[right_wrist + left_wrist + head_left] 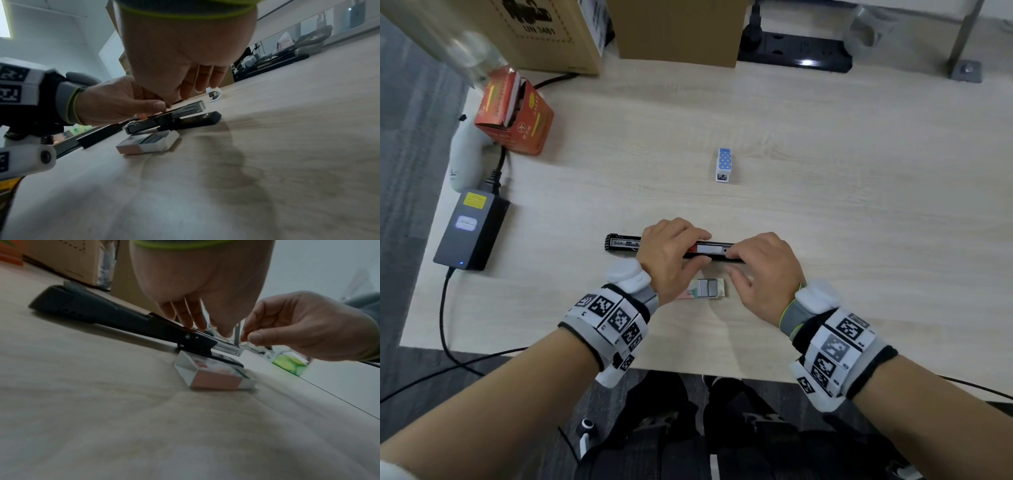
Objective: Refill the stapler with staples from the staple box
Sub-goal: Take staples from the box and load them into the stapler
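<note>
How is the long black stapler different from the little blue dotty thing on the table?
The stapler is long, black and lies flat, opened out, with both hands on it: left hand, right hand. The little blue dotted thing is short, blue and white, stands upright and nobody touches it. The stapler lies close to the person, beside the staple box; the blue thing sits farther away, alone. Both rest on the same wooden table.

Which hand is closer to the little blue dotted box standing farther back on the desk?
Right, narrowly. The right hand lies nearer than the blue dotted box, slightly right; the left hand lies nearer and left.
</note>
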Motion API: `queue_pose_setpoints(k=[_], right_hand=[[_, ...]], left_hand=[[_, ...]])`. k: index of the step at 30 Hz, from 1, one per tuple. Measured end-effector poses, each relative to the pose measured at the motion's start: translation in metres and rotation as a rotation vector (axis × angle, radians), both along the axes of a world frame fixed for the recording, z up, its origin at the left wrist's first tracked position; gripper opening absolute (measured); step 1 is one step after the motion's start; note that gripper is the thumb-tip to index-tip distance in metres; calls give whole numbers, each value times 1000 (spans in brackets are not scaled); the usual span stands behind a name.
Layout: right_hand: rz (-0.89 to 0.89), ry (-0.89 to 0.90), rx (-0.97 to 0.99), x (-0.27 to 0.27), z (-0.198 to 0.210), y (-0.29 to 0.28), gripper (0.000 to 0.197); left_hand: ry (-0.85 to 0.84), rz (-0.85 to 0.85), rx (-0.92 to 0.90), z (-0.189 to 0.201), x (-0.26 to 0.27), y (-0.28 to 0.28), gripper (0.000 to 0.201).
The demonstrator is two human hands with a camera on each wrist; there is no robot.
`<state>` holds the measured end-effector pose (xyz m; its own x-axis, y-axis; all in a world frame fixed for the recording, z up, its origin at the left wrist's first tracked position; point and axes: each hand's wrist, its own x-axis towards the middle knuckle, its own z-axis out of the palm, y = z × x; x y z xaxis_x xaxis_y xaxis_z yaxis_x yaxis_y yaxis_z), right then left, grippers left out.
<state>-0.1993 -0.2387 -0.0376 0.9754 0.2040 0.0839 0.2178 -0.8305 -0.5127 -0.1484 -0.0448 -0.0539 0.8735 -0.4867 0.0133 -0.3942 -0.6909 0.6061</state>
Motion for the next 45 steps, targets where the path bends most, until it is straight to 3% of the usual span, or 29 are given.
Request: queue_pose_setpoints(k=[5, 12, 23, 29, 32, 36, 41, 43, 45], right_hand=[[69, 179, 2, -15, -6, 6, 5], [4, 288, 70, -13, -13, 29, 11], [28, 311, -35, -12, -10, 42, 11], [-128, 437, 43, -6, -5, 41, 11], [-254, 498, 276, 2, -1, 31, 18], [-284, 645, 577, 18, 7, 14, 29], [-320, 809, 826, 32, 17, 3, 26], [-370, 715, 808, 31, 20, 1, 18], [-360, 490, 654, 27, 21, 1, 18]], left_hand=[[-50, -58, -35, -3, -25, 16, 20], [91, -55, 102, -14, -45, 21, 39], [77, -6, 94, -15, -44, 18, 30], [108, -35, 84, -11, -43, 18, 35], [115, -50, 8, -5, -37, 16, 34], [106, -85, -193, 10, -26, 1, 22], [202, -7, -343, 26, -16, -12, 12], [326, 140, -405, 29, -12, -15, 7], [523, 288, -472, 33, -8, -19, 5]])
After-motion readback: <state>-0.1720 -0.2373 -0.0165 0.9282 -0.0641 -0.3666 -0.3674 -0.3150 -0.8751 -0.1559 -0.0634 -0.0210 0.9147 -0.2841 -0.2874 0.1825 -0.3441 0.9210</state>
